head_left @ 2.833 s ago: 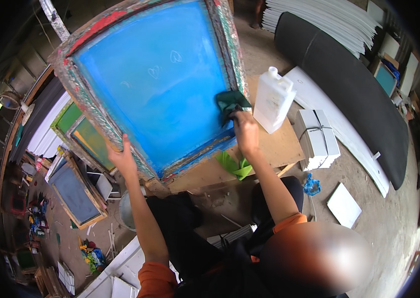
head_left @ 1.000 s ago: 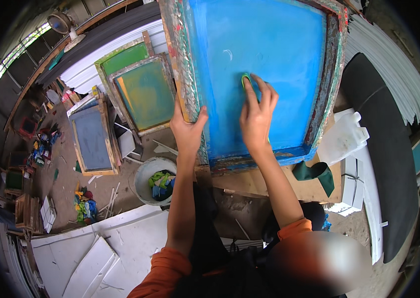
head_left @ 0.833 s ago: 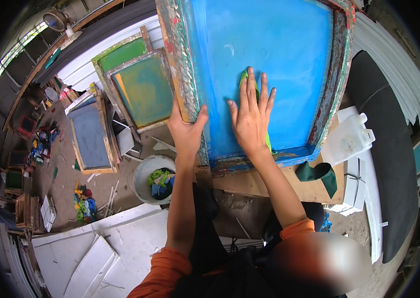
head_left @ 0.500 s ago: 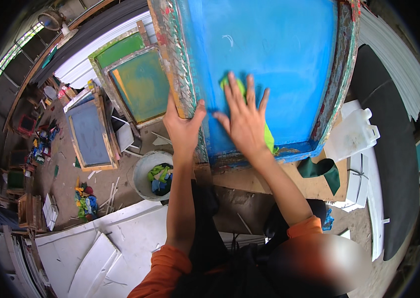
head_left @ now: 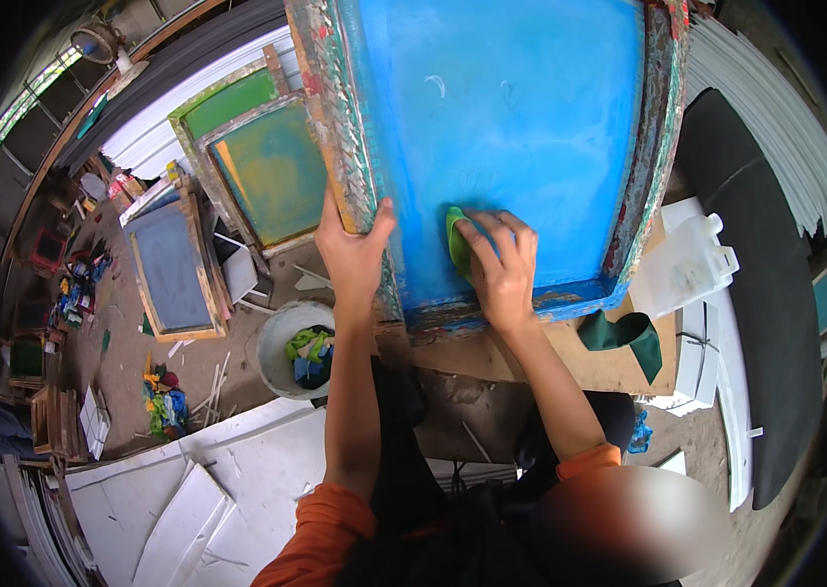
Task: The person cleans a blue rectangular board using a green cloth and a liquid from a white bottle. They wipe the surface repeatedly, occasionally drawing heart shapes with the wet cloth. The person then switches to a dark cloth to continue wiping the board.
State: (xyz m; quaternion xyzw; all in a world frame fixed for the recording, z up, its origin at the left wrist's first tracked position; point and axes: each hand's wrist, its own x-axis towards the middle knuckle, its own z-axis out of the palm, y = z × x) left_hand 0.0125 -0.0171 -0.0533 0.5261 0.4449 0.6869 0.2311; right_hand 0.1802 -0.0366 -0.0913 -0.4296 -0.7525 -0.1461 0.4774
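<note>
In front of me a screen printing frame [head_left: 521, 108] with a blue mesh stands tilted, its wooden rim stained with old paint. My left hand [head_left: 353, 249] grips the frame's left rim, thumb on the front side and fingers behind. Against the lower part of the mesh, my right hand [head_left: 503, 264] is bunched round a lime green cloth [head_left: 458, 240]. Part of the cloth is hidden under its fingers. Faint whitish smears show on the mesh above that hand.
Right of the frame are a translucent plastic jug [head_left: 684, 264] and a dark green curled strip [head_left: 625, 338] on a wooden board [head_left: 570, 364]. At left stand other screens [head_left: 271, 176] and a bucket [head_left: 276, 342] holding rags. White sheets [head_left: 267, 450] lie nearby.
My right hand has gone from lying flat with spread fingers to bunching the cloth, lower on the mesh. My left hand keeps its grip on the rim.
</note>
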